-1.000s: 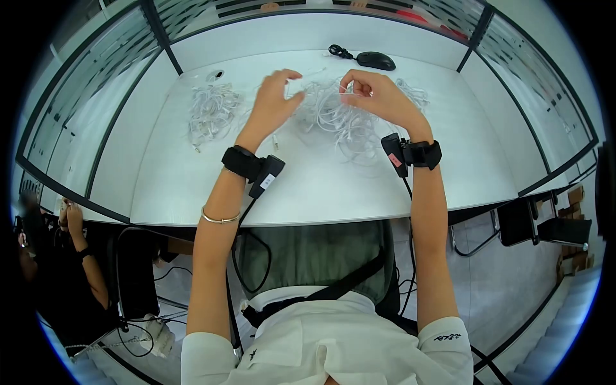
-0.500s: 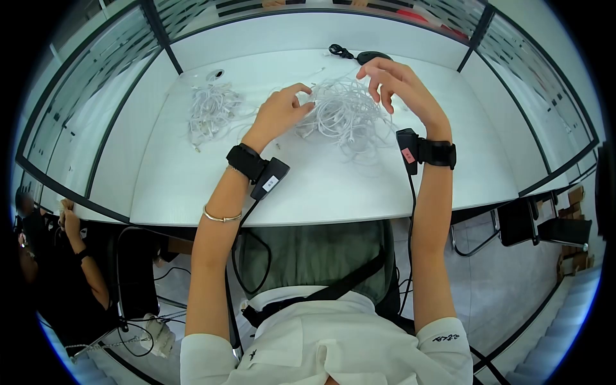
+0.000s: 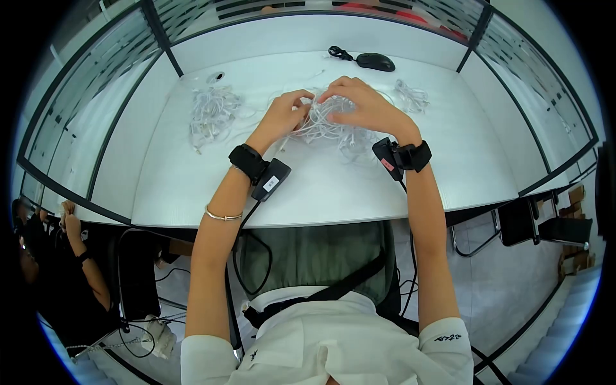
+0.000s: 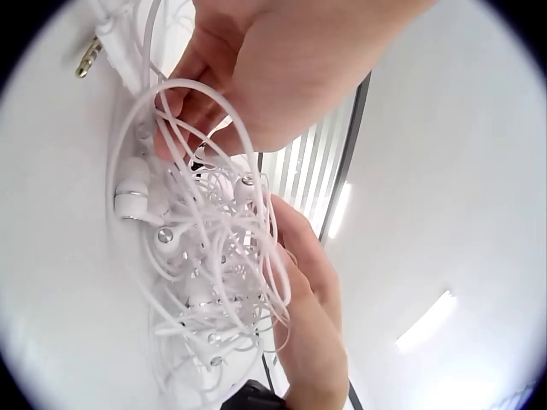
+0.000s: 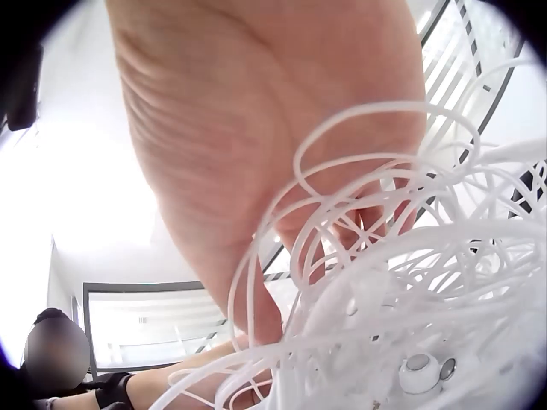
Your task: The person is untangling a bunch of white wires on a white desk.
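A tangled heap of white earphone cables lies mid-table, with both hands at its far left part. My left hand curls its fingers round some strands at the heap's left edge. In the left wrist view, white earbuds and a gold plug hang or lie near that hand. Over the heap's top, my right hand bends its fingers and thumb round a bunch of loops. Loops cross in front of the right hand in the right wrist view, partly hiding its fingertips.
A second cable pile lies to the left, and a small bundle to the right. Behind the heap is a black mouse with its coiled cord. Low white partitions enclose the table. Another person's arm shows at far left.
My right hand has come back from the right and down onto the cables, beside the left hand. The small bundle at right, hidden half a second ago, shows again. The left hand has moved little.
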`<action>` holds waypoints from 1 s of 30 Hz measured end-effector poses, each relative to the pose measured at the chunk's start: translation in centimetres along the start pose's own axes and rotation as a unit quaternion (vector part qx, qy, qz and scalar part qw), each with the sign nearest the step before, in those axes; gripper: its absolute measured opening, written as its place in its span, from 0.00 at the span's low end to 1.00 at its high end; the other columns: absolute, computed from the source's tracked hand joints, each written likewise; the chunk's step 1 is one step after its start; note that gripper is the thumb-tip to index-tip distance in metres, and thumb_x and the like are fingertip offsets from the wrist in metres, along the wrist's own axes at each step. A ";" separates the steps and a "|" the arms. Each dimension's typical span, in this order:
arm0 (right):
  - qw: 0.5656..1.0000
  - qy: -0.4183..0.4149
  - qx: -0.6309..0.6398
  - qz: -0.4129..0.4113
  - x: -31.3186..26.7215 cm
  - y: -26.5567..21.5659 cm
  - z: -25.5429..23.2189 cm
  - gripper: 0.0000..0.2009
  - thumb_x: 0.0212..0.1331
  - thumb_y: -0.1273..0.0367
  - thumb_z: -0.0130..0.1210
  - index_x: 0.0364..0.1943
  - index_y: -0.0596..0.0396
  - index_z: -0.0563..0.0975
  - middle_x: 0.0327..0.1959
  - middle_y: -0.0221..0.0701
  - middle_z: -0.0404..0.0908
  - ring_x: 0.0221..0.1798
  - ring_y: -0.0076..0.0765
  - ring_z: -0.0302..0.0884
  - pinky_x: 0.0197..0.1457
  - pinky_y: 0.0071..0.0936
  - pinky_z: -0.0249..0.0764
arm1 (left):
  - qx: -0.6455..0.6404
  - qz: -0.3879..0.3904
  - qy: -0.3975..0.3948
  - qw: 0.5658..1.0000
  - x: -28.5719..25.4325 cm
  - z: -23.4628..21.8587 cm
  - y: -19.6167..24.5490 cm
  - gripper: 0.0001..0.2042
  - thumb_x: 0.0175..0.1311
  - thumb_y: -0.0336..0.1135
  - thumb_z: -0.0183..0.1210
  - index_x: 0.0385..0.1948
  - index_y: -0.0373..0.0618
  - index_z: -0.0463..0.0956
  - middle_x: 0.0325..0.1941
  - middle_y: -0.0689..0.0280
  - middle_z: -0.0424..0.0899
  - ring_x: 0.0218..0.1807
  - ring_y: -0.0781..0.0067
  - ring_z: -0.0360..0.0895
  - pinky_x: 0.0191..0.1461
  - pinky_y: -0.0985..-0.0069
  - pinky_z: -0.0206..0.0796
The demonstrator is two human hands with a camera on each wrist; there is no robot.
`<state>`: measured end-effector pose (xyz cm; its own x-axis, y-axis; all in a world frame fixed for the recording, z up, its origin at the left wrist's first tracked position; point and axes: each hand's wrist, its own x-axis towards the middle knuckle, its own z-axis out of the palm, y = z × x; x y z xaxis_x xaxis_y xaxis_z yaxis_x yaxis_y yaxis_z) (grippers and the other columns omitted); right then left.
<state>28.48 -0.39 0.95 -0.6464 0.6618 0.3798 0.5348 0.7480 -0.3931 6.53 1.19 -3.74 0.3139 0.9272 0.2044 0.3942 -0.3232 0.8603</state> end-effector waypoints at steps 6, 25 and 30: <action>0.999 0.005 0.024 0.024 -0.1 0.8 -0.3 0.13 0.50 0.62 0.62 0.40 0.45 0.80 0.42 0.27 0.75 0.48 0.34 0.70 0.52 0.30 0.68 | 0.188 0.148 0.192 0.952 -0.5 -0.6 1.5 0.04 0.59 0.28 0.58 0.33 0.37 0.77 0.21 0.65 0.76 0.19 0.76 0.68 0.24 0.77 0.62; 0.986 0.054 0.091 0.128 0.0 -1.0 -1.9 0.18 0.62 0.54 0.52 0.44 0.53 0.77 0.28 0.24 0.75 0.27 0.22 0.65 0.33 0.21 0.64 | -0.067 0.209 0.359 0.907 -1.0 -1.1 4.3 0.08 0.69 0.34 0.51 0.37 0.39 0.71 0.26 0.68 0.74 0.27 0.82 0.69 0.32 0.83 0.63; 0.980 0.069 0.135 0.127 -0.3 -1.1 -1.6 0.29 0.55 0.39 0.49 0.45 0.47 0.81 0.39 0.30 0.76 0.38 0.29 0.69 0.41 0.27 0.68 | -0.030 0.269 0.430 0.861 -1.6 -1.5 5.5 0.08 0.68 0.34 0.52 0.39 0.40 0.72 0.29 0.67 0.77 0.27 0.81 0.72 0.31 0.82 0.64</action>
<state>28.95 -1.29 2.63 -0.4202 0.8400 0.3433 0.4934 0.5290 -0.6904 6.86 -1.80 1.42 -0.3294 0.4515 0.8292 0.3372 -0.7641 0.5500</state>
